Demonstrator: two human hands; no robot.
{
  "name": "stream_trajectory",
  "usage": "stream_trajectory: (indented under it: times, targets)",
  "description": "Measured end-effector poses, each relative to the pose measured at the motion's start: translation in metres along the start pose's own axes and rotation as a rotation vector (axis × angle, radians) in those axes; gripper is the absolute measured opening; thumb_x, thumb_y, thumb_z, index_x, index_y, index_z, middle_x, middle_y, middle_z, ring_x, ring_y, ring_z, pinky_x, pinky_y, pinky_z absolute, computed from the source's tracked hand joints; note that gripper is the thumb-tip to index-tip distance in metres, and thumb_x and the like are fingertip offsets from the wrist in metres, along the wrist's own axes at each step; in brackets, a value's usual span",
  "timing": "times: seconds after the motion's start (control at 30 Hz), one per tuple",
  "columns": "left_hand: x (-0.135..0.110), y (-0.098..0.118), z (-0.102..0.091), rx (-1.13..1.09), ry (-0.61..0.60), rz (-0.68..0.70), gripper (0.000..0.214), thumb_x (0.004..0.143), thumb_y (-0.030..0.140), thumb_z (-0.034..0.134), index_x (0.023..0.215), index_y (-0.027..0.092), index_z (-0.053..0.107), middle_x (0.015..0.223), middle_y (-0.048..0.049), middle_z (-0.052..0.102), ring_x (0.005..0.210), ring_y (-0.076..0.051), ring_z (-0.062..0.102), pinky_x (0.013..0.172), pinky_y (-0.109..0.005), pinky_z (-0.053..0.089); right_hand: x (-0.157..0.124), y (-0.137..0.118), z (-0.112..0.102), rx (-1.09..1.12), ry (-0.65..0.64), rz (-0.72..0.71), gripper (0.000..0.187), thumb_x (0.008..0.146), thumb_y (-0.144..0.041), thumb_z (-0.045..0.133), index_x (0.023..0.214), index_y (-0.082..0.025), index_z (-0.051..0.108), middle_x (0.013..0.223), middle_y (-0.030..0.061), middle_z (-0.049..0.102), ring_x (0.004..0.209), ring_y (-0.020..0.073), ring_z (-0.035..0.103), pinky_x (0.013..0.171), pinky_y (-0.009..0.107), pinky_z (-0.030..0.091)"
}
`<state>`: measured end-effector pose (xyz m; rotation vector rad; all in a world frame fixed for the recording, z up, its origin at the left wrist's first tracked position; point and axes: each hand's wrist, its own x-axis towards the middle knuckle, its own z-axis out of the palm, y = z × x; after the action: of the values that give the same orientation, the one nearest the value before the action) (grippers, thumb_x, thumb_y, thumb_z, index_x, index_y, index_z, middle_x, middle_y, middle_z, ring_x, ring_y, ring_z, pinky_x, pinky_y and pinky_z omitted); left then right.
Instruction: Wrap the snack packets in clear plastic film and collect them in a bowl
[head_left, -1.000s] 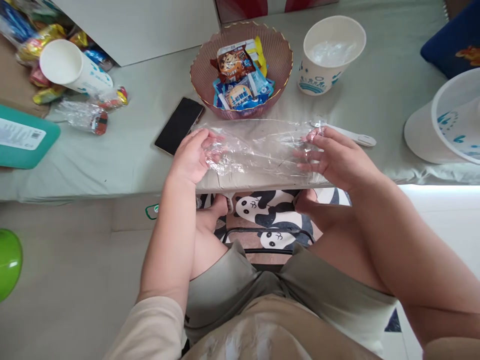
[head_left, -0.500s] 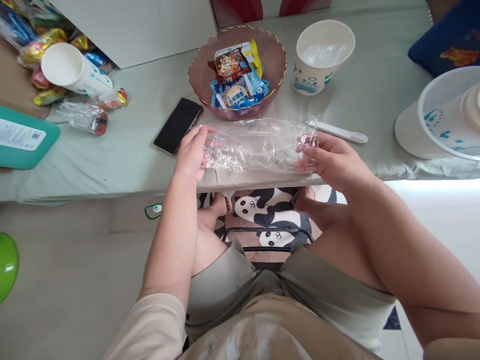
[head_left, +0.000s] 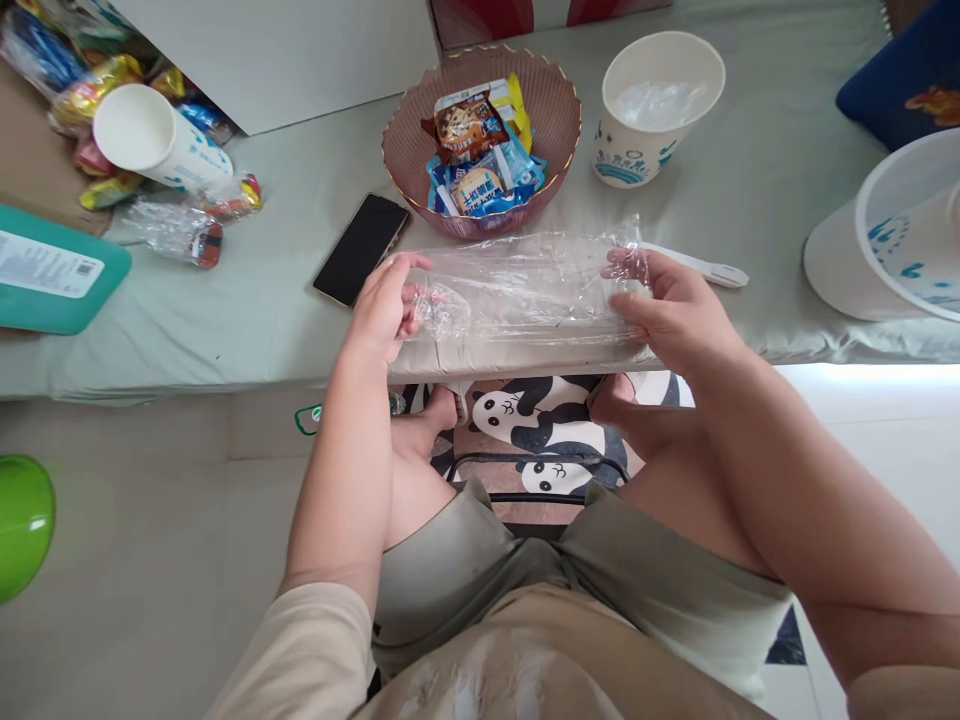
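A clear, crinkled plastic bag (head_left: pixel 525 290) stretches between my two hands above the front edge of the cloth-covered surface. My left hand (head_left: pixel 384 308) grips its left end, fingers curled. At the right end, my right hand (head_left: pixel 671 300) holds the plastic between thumb and fingers, some of them seen through the film. Just behind the bag stands a pink ribbed bowl (head_left: pixel 405 140) with several wrapped snacks (head_left: pixel 480 150) in it. A white plastic strip-like handle (head_left: pixel 705 265) lies beside my right hand, partly covered. Near my left hand rests a black phone (head_left: pixel 361 248).
A paper cup (head_left: pixel 634 155) with clear plastic inside stands at the back right. Farther right is a white bin (head_left: pixel 840 250) with a cup in it. Another cup (head_left: pixel 142 135), candy wrappers and a teal container (head_left: pixel 60 270) sit at left. A green stool (head_left: pixel 22 530) is on the floor.
My hands have drawn slightly farther apart, and the bag is pulled straighter and tauter between them. The whole view has shifted a little.
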<state>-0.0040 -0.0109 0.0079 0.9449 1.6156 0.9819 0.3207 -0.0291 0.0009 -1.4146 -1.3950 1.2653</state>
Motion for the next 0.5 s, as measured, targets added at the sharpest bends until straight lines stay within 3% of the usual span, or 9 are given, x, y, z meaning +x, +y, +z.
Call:
stream_trajectory:
  times: [0.07, 0.17, 0.33, 0.5]
  targets:
    - [0.0007, 0.0015, -0.0014, -0.024, 0.010, -0.029, 0.048, 0.082, 0.071, 0.068, 0.092, 0.024, 0.069, 0.088, -0.0093, 0.073, 0.058, -0.017, 0.066, 0.048, -0.025, 0.040, -0.0004, -0.0065, 0.0008, -0.003, 0.047, 0.083, 0.020, 0.080, -0.029, 0.074, 0.099, -0.025, 0.069, 0.088, 0.0003, 0.065, 0.054, 0.0077, 0.045, 0.049, 0.027, 0.042]
    - [-0.0001, 0.0028, -0.0029, -0.054, -0.016, -0.058, 0.035, 0.082, 0.056, 0.073, 0.088, 0.021, 0.069, 0.103, -0.0126, 0.074, 0.075, -0.023, 0.074, 0.053, -0.026, 0.046, -0.0017, -0.0115, 0.0021, 0.004, 0.064, 0.129, 0.014, 0.080, -0.031, 0.076, 0.082, -0.024, 0.064, 0.075, -0.0011, 0.060, 0.055, 0.0097, 0.052, 0.051, 0.027, 0.047]
    - [0.0000, 0.0005, -0.0041, -0.128, -0.059, -0.046, 0.019, 0.078, 0.035, 0.078, 0.089, 0.020, 0.072, 0.110, -0.0107, 0.074, 0.085, -0.022, 0.074, 0.052, -0.023, 0.044, -0.0030, -0.0056, 0.0007, 0.030, 0.086, 0.124, 0.017, 0.084, -0.033, 0.076, 0.078, -0.024, 0.063, 0.075, 0.0003, 0.065, 0.066, 0.0135, 0.064, 0.060, 0.028, 0.053]
    - [0.0042, -0.0027, -0.0040, -0.125, 0.126, 0.160, 0.013, 0.083, 0.031, 0.075, 0.075, 0.023, 0.067, 0.096, -0.0030, 0.071, 0.101, -0.018, 0.067, 0.073, -0.024, 0.054, -0.0022, -0.0090, 0.0003, -0.015, 0.143, 0.141, 0.019, 0.085, -0.026, 0.072, 0.071, -0.024, 0.060, 0.059, -0.0020, 0.059, 0.054, 0.0113, 0.053, 0.053, 0.028, 0.043]
